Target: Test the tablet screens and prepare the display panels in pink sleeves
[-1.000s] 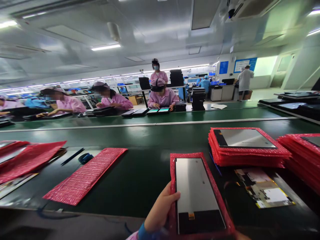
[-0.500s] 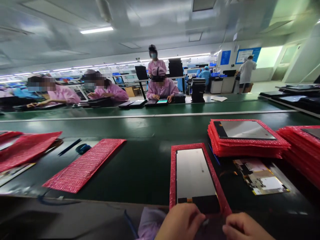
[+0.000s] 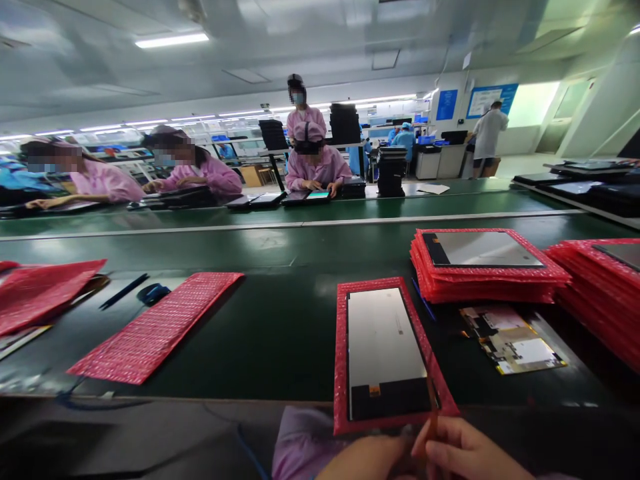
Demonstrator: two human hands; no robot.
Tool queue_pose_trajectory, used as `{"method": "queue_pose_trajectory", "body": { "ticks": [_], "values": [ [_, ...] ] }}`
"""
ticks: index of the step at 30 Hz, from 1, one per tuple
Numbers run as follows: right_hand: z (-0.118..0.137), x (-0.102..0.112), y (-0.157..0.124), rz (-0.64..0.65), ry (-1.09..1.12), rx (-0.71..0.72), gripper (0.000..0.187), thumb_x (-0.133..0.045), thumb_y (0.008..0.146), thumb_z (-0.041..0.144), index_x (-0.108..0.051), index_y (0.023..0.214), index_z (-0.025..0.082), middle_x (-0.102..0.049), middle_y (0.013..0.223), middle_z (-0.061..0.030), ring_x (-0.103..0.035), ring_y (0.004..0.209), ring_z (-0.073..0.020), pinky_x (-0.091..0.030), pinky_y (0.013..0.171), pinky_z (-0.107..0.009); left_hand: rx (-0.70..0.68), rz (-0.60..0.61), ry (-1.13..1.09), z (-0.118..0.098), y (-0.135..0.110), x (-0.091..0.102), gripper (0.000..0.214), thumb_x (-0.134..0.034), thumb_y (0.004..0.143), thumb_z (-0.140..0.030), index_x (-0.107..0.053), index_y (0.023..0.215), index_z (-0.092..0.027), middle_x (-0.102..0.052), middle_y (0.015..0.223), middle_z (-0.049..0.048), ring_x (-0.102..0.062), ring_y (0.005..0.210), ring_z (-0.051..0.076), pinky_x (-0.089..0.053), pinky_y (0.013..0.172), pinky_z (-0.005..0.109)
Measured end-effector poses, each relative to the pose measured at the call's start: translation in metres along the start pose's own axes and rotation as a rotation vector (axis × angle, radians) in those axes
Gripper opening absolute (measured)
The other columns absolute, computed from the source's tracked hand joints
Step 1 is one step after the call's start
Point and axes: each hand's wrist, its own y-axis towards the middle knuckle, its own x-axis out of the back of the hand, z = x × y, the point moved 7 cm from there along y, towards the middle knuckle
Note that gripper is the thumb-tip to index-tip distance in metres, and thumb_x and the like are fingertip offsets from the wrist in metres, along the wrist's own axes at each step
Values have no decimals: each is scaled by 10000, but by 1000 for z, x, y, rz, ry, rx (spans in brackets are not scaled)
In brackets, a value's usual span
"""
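Observation:
A long display panel (image 3: 383, 343) lies face up on a red bubble-wrap sheet (image 3: 341, 360) at the near edge of the dark work surface (image 3: 280, 340). Both my hands are just below the sheet's near end. My right hand (image 3: 465, 453) has its fingers curled and pinches a thin brownish strip (image 3: 433, 403) that runs up over the sheet's lower right corner. My left hand (image 3: 367, 461) sits against the right one at the frame's bottom edge, and its fingers are hidden.
To the right are a stack of red sheets topped by a panel (image 3: 480, 250), a second red stack (image 3: 600, 287) and a loose circuit-backed part (image 3: 513, 340). At left lie a red bubble bag (image 3: 155, 330), a pen (image 3: 123, 291) and more red bags (image 3: 40, 293). People in pink work beyond the green belt (image 3: 300, 233).
My left hand let go of the sheet's left edge and came down beside my right hand at the near end. The right hand now pinches a thin strip at the sheet's corner.

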Motion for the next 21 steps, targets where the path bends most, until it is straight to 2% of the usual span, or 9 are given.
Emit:
{"method": "queue_pose_trajectory", "body": {
  "ticks": [2,4,7,9,11,12,15,17,21],
  "values": [
    [14,-8,0,41,159,38,358,-848,772,430,-695,947,157,-604,731,10,-534,612,-69,-364,549,-124,33,127,122,-16,-4,-10,367,-602,842,-522,-766,972,-221,-728,929,51,-596,821,220,-424,754,273],
    [28,-10,1,43,209,58,312,-837,794,365,-690,964,150,-612,671,13,-534,547,-57,-359,510,-115,51,140,74,-25,-5,-11,507,-481,890,-590,-752,997,-175,-696,850,56,-547,728,175,-404,676,250],
    [41,-10,6,18,159,78,438,-798,805,408,-643,1102,126,-638,674,2,-474,433,-43,-292,404,-114,54,-85,-19,-23,-1,7,562,-438,910,-584,-761,915,-124,-663,711,52,-532,650,148,-412,635,230],
    [42,-13,11,17,61,82,568,-773,806,472,-581,1203,114,-674,753,-35,-498,440,-56,-288,387,-120,18,-298,96,-21,-1,23,519,-446,927,-520,-731,1102,-123,-663,680,39,-557,649,156,-437,653,231],
    [40,-21,17,52,-24,63,616,-769,795,527,-570,1203,110,-688,802,-63,-531,492,-73,-318,412,-125,-44,-499,265,-27,-5,37,494,-482,929,-439,-616,1317,-165,-700,763,38,-605,715,169,-466,713,235],
    [39,-27,19,78,-31,57,602,-775,793,542,-585,1176,118,-688,821,-66,-538,522,-76,-339,436,-127,-93,-560,344,-31,-8,40,484,-484,932,-403,-580,1359,-195,-717,831,45,-629,764,176,-479,746,240],
    [49,-47,25,155,25,154,501,-786,818,527,-626,1129,169,-662,856,-22,-544,608,-74,-440,586,-154,-270,-618,553,-45,-14,36,432,-454,941,-291,-586,1351,-257,-726,961,65,-660,868,190,-515,806,274],
    [60,-56,29,161,46,260,423,-778,847,498,-620,1118,213,-647,867,9,-576,674,-88,-480,710,-186,-370,-600,667,-47,-16,29,515,-441,915,-196,-500,1420,-273,-723,998,72,-662,901,203,-544,814,314],
    [66,-64,39,100,-18,340,398,-739,881,486,-573,1136,230,-658,1066,-34,-616,1005,-185,-478,924,-279,-405,-602,694,-32,-15,21,815,-366,850,-33,-71,1559,-306,-650,1286,84,-633,1113,200,-545,949,383]
  ]
}}
